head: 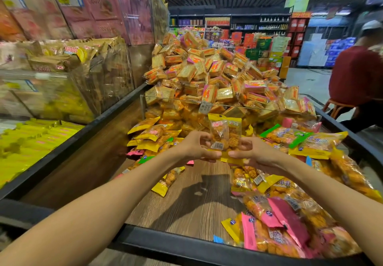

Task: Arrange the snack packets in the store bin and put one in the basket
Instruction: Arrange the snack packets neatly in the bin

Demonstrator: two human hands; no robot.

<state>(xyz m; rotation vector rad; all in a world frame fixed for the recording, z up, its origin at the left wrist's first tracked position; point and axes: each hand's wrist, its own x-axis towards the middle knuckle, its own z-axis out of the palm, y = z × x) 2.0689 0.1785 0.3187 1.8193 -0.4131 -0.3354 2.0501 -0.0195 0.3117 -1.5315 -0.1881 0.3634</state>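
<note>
Two hands on one snack packet [224,136], upright above the bin floor [186,199], just my side of the clear divider [228,105]. Left hand [196,146] pinches its bottom edge, right hand [251,152] likewise. I see a thin grip on slick film; it could slip. No basket visible.

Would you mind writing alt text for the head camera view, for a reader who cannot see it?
Both hands, the left hand and the right hand, hold yellow-edged snack packets upright above a wood-floored store bin. Loose packets lie mostly on its right side, and a heap of biscuit packs rises behind a clear divider.
</note>
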